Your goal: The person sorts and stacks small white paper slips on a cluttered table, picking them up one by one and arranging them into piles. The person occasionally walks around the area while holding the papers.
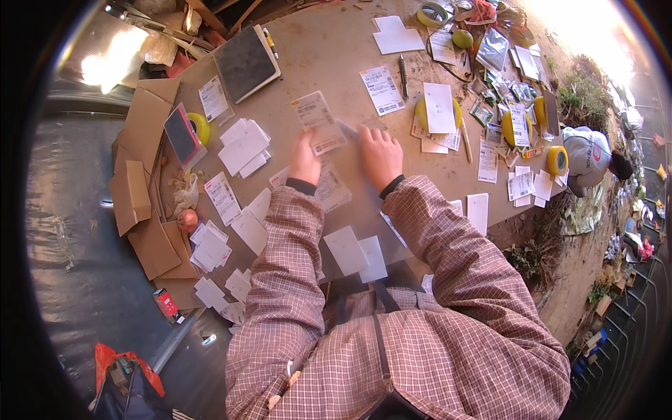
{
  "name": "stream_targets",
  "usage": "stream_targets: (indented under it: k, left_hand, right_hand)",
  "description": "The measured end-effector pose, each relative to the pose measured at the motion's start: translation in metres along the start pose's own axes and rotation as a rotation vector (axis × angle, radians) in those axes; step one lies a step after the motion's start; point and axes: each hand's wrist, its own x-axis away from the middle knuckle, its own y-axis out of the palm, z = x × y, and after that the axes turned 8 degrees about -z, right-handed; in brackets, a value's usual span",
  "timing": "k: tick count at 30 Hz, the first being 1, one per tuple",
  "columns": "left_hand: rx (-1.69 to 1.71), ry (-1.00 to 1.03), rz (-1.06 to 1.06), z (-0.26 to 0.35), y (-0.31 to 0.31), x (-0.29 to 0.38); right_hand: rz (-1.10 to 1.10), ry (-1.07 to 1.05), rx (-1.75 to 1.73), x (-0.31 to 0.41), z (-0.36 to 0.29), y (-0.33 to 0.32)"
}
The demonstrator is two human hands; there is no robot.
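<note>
My left hand [306, 160] holds a printed paper label [319, 123], blurred, over the middle of the brown table [315, 47]. Just right of it, my right hand [380, 155] is bent low over the tabletop near a small pale piece; what lies under its fingers is hidden. More printed labels [332, 184] lie below the held one. Blank-looking white slips [244, 146] are stacked to the left, and others [346, 251] rest at the near edge. A printed label [382, 90] and a black pen [403, 76] lie beyond my right hand.
A black notebook [247, 65] lies at the far left, near opened cardboard [142, 126] and a red-edged box [182, 135]. Rolls of yellow tape [557, 160], small packets [493, 84] and a green fruit [462, 39] sit at the right. Another person [588, 152] is beyond the table.
</note>
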Motion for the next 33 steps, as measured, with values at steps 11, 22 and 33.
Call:
stream_targets:
  k: [11,22,33]
  left_hand:
    - [-0.511,-0.229,-0.120,0.025,0.019,0.044]
    - [-0.037,-0.437,-0.361,0.044,0.051,0.099]
    - [0.055,-0.506,-0.349,0.029,0.035,0.125]
  right_hand:
    - [-0.024,0.180,-0.899,-0.007,0.052,-0.059]
    - [-0.346,-0.089,-0.871,-0.018,0.037,-0.092]
    - [-0.582,-0.350,-0.672,-0.015,0.014,-0.087]
